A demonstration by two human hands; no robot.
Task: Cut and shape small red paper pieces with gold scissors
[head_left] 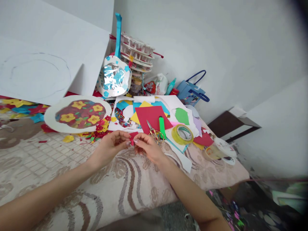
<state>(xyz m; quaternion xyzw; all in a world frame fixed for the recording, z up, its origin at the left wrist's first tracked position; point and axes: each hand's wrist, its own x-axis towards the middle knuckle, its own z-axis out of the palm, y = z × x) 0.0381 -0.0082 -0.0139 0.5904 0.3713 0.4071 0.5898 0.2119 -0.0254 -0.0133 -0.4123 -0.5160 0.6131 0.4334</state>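
Note:
A small piece of red paper [133,137] is pinched between my two hands above the patterned tablecloth. My left hand [117,141] grips its left side with thumb and fingertips. On the other side my right hand [146,146] closes on its right part, the fingers partly covering it. Just beyond my right hand lie gold-handled scissors [156,134], with a green marker-like tool [162,127] beside them. Behind these is a larger red paper sheet [154,117]. A white oval frame [49,115] with yellow flowers in its clear middle lies to the left.
Yellow tape [182,134] and a wider tape roll [213,151] lie to the right. A round white frame [128,80] with a blue strip leans at the back, near stacked white tiers [137,48]. A blue bag [191,91] stands by the wall. Cut paper flowers [103,125] lie beyond my left hand.

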